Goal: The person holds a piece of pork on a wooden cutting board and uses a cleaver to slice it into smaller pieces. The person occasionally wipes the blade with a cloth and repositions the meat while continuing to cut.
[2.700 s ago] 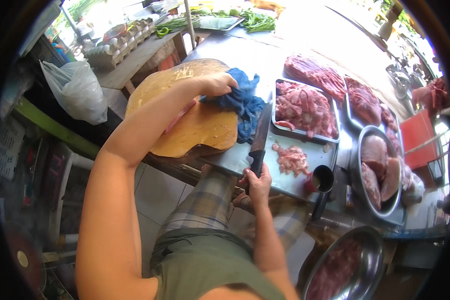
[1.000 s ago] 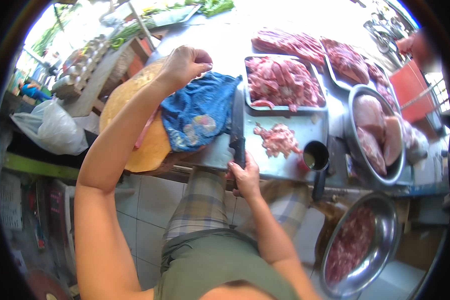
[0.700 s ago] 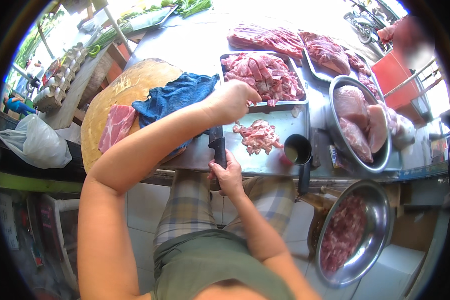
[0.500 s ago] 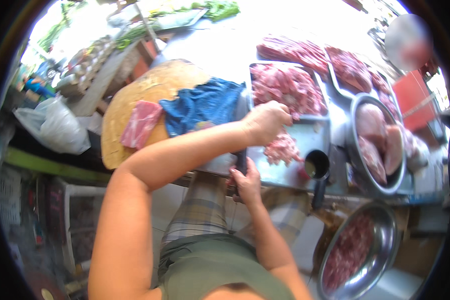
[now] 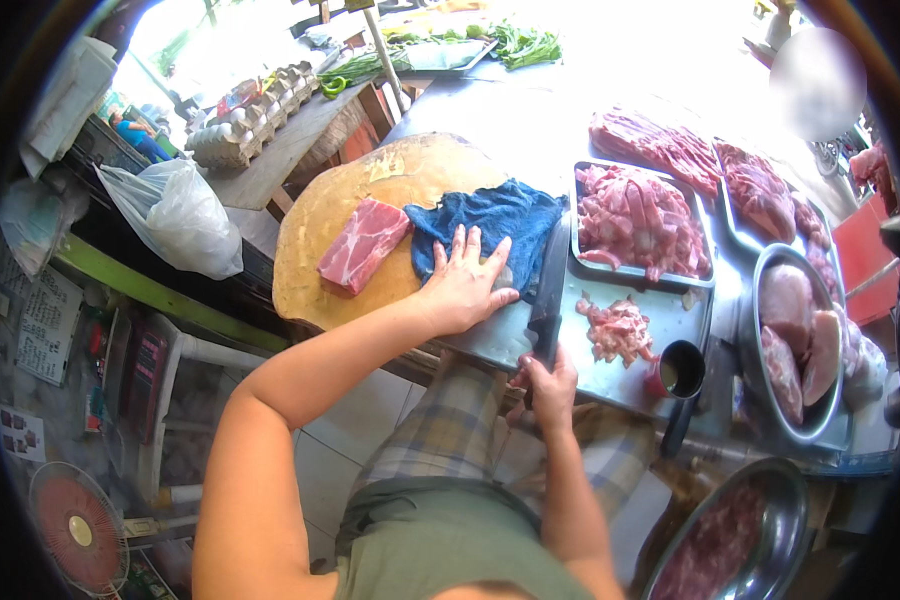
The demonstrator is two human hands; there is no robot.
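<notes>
My left hand (image 5: pixel 467 288) lies with fingers spread on a crumpled blue cloth (image 5: pixel 495 225). The cloth covers the right part of a round wooden chopping board (image 5: pixel 315 235). To its left on the board sits a block of raw meat (image 5: pixel 365 245), pink with pale fat. My right hand (image 5: pixel 552 388) is wrapped round the dark handle of a knife (image 5: pixel 550 290), whose broad blade points away from me beside the cloth. Right of the knife, a small heap of meat scraps (image 5: pixel 618 331) lies on a metal tray (image 5: pixel 580 370). Behind it stands a smaller tray (image 5: pixel 645 278) piled with cut meat.
A black-handled pan (image 5: pixel 681 370) stands by the scraps. Further right, a metal bowl (image 5: pixel 753 370) holds large meat pieces, and a steel basin (image 5: pixel 785 545) with meat sits lower down. On the left are a white plastic bag (image 5: pixel 195 220), egg trays (image 5: pixel 245 135) and a fan (image 5: pixel 78 525).
My left hand has moved left from the meat tray and come down on the blue cloth. My right hand keeps hold of the knife. The view has shifted, showing more on the left.
</notes>
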